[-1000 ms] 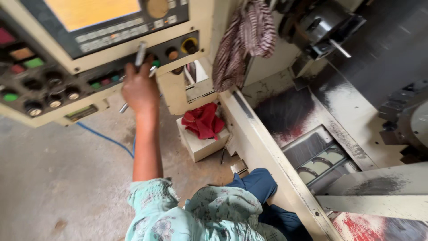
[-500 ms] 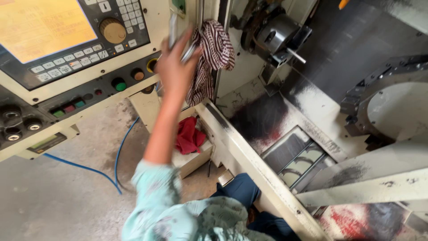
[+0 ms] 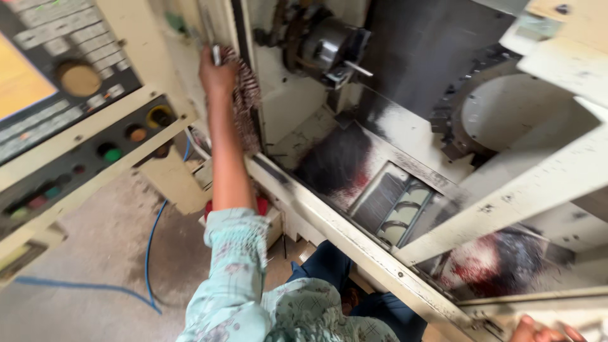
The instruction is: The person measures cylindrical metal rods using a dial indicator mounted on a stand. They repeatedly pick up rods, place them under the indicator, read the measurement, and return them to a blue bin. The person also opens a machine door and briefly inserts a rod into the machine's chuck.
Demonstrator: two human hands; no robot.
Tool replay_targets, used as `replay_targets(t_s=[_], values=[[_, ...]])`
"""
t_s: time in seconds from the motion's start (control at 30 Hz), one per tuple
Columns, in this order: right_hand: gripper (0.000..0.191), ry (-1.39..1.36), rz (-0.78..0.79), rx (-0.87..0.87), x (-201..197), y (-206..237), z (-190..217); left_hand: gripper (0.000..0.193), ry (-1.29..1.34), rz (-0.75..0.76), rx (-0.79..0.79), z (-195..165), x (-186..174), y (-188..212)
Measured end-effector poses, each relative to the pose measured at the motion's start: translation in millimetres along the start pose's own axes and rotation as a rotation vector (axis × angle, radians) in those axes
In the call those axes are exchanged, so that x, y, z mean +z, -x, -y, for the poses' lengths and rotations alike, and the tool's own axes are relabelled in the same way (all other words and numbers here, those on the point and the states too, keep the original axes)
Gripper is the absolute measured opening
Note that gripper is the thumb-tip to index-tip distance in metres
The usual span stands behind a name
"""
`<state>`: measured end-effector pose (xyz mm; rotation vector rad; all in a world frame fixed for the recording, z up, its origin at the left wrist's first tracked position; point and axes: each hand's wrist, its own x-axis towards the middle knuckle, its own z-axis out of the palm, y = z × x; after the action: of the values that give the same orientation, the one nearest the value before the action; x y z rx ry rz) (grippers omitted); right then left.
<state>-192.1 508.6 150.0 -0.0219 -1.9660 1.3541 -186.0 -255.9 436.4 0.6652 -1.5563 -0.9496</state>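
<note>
My left hand [image 3: 217, 71] is raised with the arm stretched up, at the edge of the lathe's door frame [image 3: 221, 25]. Its fingers are closed round a slim metal tool [image 3: 216, 54], whose tip sticks up above the fist. A striped cloth [image 3: 246, 104] hangs just right of the hand and touches it. Only the knuckles of my right hand [image 3: 543, 331] show at the bottom right edge, against the machine's lower rail [image 3: 342, 231]; its grip is hidden.
The control panel [image 3: 76, 101] with screen, knob and coloured buttons fills the left. Inside the machine are the chuck [image 3: 332, 45], a round turret [image 3: 500, 114] and a stained sloped bed [image 3: 335, 164]. A blue cable [image 3: 151, 244] runs over the concrete floor; a red rag [image 3: 261, 206] lies behind my arm.
My left hand carried the metal tool from the control panel's buttons rightward and up, past the striped cloth, to the door frame edge. The view swung right toward the machine's interior.
</note>
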Motion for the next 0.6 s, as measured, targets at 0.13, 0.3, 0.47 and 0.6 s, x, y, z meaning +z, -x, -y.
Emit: replay_targets(t_s=[0.13,0.3,0.47,0.6], values=[[0.054,-0.023,-0.054,0.058,23,36,32,0.048,0.046,0.102,-0.117,9,14,31],[0.049,-0.255,-0.039,0.091,49,60,100,0.062,0.070,0.082,0.299,0,23,109],[0.044,-0.401,0.043,0.072,70,70,147,0.045,0.107,0.399,0.090,-49,18,197],[0.050,-0.390,0.139,0.024,84,71,160,0.056,0.091,0.598,0.177,-88,16,253]])
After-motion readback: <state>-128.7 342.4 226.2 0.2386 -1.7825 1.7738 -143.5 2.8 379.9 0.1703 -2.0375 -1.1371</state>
